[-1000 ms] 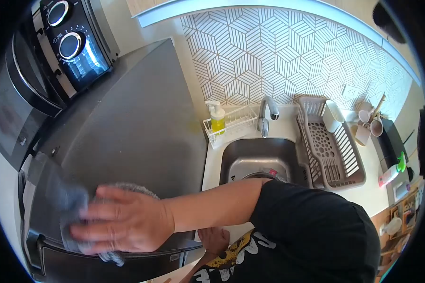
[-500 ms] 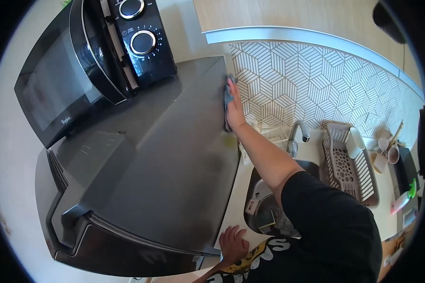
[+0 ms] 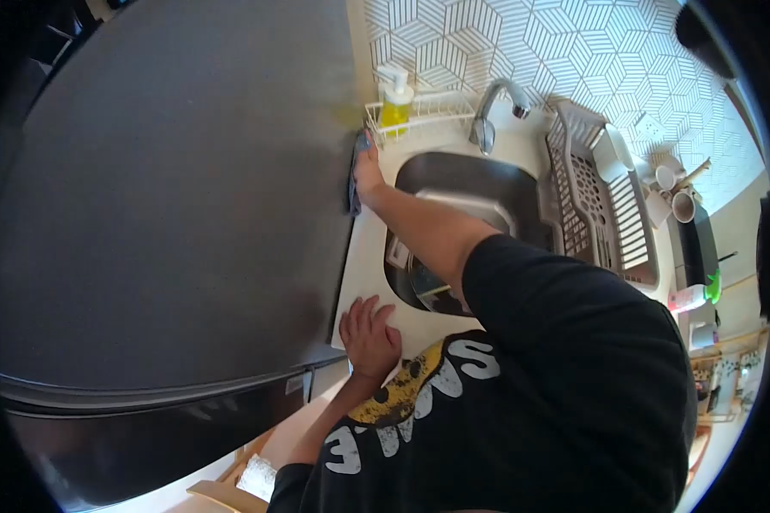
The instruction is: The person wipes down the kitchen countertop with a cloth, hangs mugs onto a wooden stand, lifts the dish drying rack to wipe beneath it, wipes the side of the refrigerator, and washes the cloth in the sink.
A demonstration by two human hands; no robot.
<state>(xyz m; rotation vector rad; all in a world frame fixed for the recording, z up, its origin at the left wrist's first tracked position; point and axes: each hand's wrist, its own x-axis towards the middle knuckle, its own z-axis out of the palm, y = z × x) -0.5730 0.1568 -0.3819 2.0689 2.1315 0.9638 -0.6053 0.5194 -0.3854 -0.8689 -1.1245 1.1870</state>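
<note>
Against the right edge of the dark grey appliance top (image 3: 188, 205), my right hand (image 3: 370, 175) holds a blue-grey cloth (image 3: 355, 184). That hand is beside the white wire rack (image 3: 441, 111), and its arm reaches across the sink (image 3: 522, 192). My left hand (image 3: 372, 338) rests on the pale counter (image 3: 359, 265) near its front left corner, fingers spread, with nothing in it. Part of the cloth is hidden behind my right hand.
A soap bottle with yellow liquid (image 3: 395, 107) stands in the rack, left of the faucet (image 3: 485, 128). Right of the sink is a brown dish rack (image 3: 586, 188). Several mugs (image 3: 683, 205) and a spray bottle (image 3: 689, 297) are farther right.
My right hand first went from the appliance's front left to its far right edge, then nearer along that edge with the cloth. My left hand stays on the counter. The microwave has mostly left the view.
</note>
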